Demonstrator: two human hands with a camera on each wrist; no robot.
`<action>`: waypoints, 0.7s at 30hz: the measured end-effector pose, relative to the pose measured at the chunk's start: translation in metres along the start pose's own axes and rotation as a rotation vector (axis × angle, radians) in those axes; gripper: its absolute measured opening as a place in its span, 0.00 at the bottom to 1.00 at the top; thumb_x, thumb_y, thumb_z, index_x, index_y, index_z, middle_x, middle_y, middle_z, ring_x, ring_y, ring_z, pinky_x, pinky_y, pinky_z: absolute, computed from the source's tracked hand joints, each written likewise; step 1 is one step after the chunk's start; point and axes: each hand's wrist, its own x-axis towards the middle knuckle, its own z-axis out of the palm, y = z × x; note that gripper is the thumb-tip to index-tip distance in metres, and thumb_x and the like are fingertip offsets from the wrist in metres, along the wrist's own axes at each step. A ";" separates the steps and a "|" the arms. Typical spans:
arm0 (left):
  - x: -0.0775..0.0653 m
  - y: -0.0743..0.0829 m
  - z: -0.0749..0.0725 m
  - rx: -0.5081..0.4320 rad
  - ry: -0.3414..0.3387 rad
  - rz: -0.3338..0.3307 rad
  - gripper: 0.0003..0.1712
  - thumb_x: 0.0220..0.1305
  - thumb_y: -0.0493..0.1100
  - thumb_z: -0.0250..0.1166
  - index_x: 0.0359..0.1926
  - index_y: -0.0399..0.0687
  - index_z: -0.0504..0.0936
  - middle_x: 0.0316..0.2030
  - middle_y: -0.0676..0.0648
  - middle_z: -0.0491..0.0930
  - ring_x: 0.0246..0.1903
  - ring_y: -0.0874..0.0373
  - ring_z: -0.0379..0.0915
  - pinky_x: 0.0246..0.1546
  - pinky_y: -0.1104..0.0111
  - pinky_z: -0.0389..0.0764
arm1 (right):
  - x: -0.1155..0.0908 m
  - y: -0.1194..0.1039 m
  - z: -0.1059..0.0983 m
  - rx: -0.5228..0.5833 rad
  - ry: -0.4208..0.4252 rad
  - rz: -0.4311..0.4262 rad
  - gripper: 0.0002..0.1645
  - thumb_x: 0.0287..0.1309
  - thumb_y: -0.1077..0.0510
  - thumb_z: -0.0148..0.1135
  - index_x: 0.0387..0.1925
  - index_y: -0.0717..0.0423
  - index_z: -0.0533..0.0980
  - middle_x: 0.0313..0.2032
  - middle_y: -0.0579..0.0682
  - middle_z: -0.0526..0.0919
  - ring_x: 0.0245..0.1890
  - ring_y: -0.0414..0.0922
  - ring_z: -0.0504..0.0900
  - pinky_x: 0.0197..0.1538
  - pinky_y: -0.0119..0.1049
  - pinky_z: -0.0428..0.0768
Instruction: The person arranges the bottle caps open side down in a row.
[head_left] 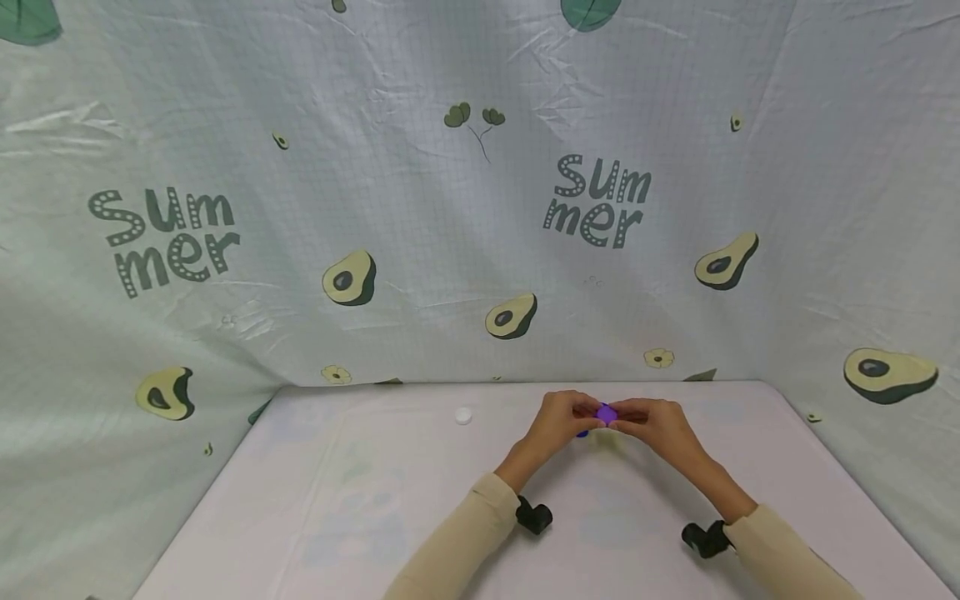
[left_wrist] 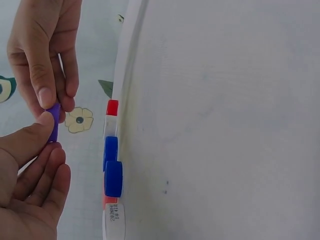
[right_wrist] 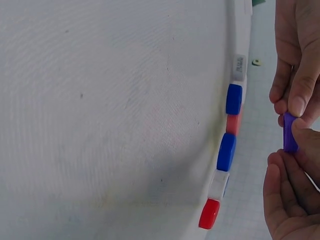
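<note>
A small purple disc [head_left: 607,414] is held between both hands near the far side of the table. My left hand [head_left: 558,419] pinches its left side between thumb and fingers. Opposite it, my right hand [head_left: 660,422] grips the right side the same way. Seen edge-on in the left wrist view, the purple disc [left_wrist: 53,123] has the thumbs of both hands against it. A blue round piece [head_left: 582,433] lies just below my left fingers, partly hidden by them. In the right wrist view, blue [right_wrist: 226,152], red [right_wrist: 209,214] and white pieces stand close together on the table.
A white round piece [head_left: 463,416] sits on the white table [head_left: 360,500], left of the hands. A white piece with printed marking [left_wrist: 114,220] stands in the row. Behind the table hangs a pale curtain [head_left: 420,200] with avocado prints.
</note>
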 end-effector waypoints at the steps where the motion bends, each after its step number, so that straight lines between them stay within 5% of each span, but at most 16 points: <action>1: 0.000 -0.001 0.000 0.007 0.000 -0.002 0.14 0.62 0.40 0.73 0.47 0.40 0.89 0.39 0.48 0.88 0.35 0.69 0.80 0.39 0.80 0.80 | 0.001 0.001 0.001 -0.002 0.000 0.004 0.15 0.59 0.62 0.73 0.47 0.64 0.85 0.43 0.57 0.89 0.40 0.52 0.90 0.39 0.34 0.86; 21: 0.005 -0.007 0.003 -0.001 0.015 -0.016 0.12 0.61 0.38 0.74 0.45 0.39 0.89 0.36 0.47 0.88 0.32 0.70 0.79 0.36 0.81 0.79 | 0.007 0.002 0.008 -0.006 0.008 0.038 0.14 0.59 0.61 0.73 0.46 0.63 0.86 0.41 0.57 0.90 0.39 0.51 0.90 0.38 0.34 0.86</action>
